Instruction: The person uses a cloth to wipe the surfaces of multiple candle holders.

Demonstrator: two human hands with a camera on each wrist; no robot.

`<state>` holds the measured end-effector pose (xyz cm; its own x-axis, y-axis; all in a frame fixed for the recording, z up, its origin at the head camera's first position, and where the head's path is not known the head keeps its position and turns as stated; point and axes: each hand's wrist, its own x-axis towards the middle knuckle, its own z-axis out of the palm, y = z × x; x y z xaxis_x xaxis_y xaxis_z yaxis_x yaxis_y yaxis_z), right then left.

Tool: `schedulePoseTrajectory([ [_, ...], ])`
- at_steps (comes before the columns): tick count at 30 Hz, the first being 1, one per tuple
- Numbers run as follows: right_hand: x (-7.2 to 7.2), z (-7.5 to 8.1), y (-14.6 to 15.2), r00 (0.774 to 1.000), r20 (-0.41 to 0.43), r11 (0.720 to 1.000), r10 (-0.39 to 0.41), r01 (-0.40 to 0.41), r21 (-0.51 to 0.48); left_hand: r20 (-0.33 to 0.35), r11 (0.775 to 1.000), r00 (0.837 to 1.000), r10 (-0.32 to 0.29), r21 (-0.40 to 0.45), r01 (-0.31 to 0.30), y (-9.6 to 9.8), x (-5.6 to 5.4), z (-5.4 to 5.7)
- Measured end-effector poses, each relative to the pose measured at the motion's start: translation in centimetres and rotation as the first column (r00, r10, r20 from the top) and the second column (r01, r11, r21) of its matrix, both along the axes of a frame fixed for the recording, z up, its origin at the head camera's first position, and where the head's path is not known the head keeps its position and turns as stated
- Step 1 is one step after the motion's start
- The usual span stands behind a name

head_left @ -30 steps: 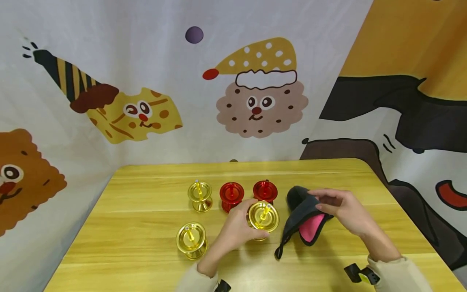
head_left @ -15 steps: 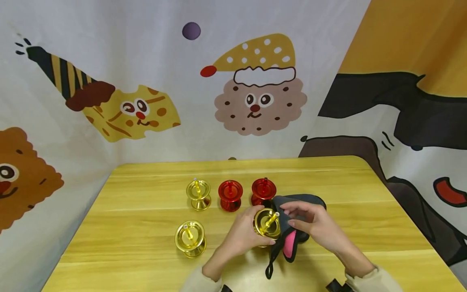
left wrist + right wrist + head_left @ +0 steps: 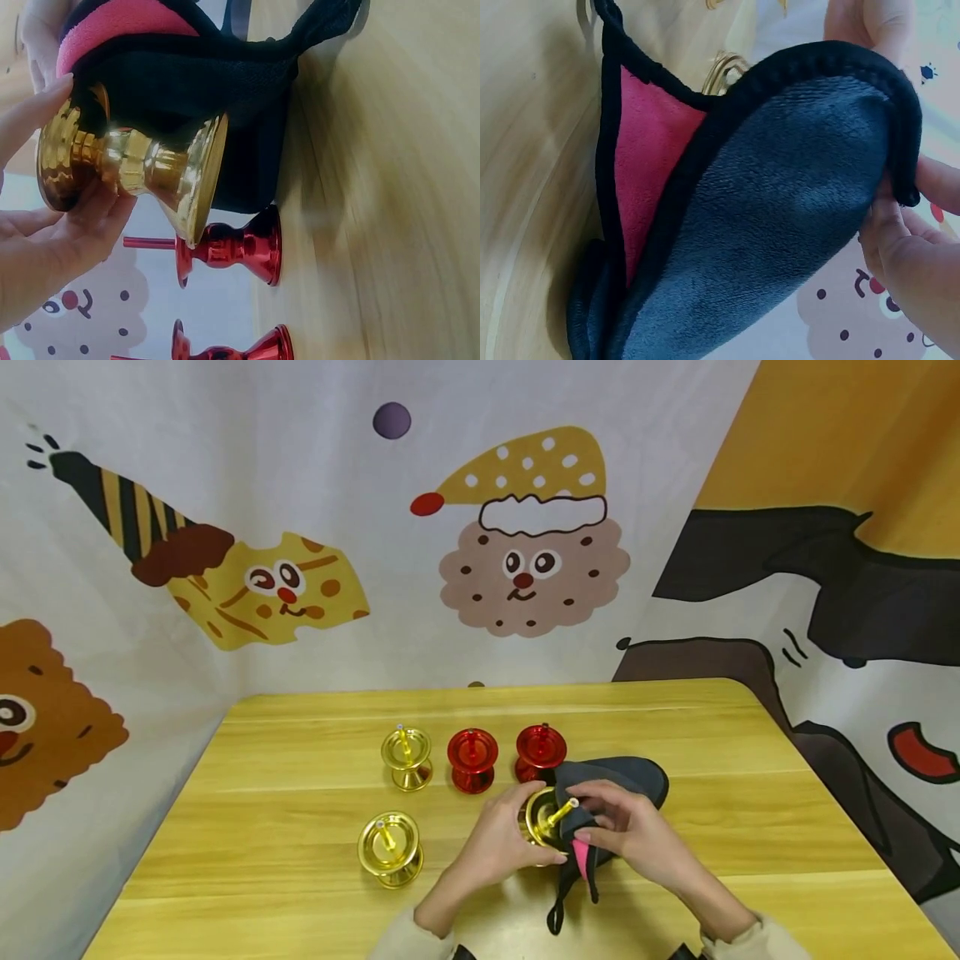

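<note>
My left hand (image 3: 498,835) grips a shiny gold candle holder (image 3: 131,161) by its dish, with thumb and fingers around the rim. In the left wrist view its flared base is off the table. A thin yellow stick (image 3: 562,812) rises from the dish, which tilts toward the right. My right hand (image 3: 637,831) pinches a folded dark grey cloth (image 3: 772,195) with black edging and a pink underside (image 3: 649,150). That cloth lies against the right side of the held holder, covering part of its dish. A black hanging loop (image 3: 556,917) trails from the cloth toward the front.
Two red holders (image 3: 472,756) (image 3: 541,750) stand behind my hands. One gold holder (image 3: 407,752) is left of them at the back, and another gold holder (image 3: 390,845) stands nearer the front left. All rest on the wooden table (image 3: 262,827), before a cartoon-printed curtain (image 3: 337,460).
My right hand has brought the cloth leftward against the gold holder and lowered it onto the dish. The left hand has shifted slightly right, and the held holder now tilts more to the right.
</note>
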<state>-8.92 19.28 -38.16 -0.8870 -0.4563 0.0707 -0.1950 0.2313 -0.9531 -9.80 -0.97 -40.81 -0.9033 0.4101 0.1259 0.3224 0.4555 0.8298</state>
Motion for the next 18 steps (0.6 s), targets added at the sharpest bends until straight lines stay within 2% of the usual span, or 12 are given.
schedulePoseTrajectory([
  [4, -0.06, -0.05, -0.21, 1.000, -0.005, 0.998, 0.004, -0.004, 0.058, -0.013, 1.000, 1.000, -0.007, 0.000, 0.007, 0.02, 0.08, 0.02],
  [8, -0.18, -0.13, -0.39, 0.995, -0.095, 0.987, -0.011, 0.025, 0.157, -0.026, 1.000, 1.000, -0.014, -0.022, 0.013, 0.09, 0.12, 0.02],
  [13, -0.17, -0.15, -0.55, 0.971, -0.237, 0.954, -0.015, 0.084, 0.287, -0.025, 0.999, 0.999, -0.024, -0.036, 0.023, 0.23, 0.23, -0.08],
  [15, -0.15, -0.13, -0.64, 0.963, -0.268, 0.946, -0.020, 0.105, 0.306, -0.023, 0.999, 1.000, -0.021, -0.033, 0.021, 0.26, 0.24, -0.13],
  [18, -0.12, -0.12, -0.73, 0.966, -0.255, 0.950, -0.032, 0.108, 0.292, -0.028, 0.999, 0.999, -0.021, -0.035, 0.020, 0.27, 0.21, -0.15],
])
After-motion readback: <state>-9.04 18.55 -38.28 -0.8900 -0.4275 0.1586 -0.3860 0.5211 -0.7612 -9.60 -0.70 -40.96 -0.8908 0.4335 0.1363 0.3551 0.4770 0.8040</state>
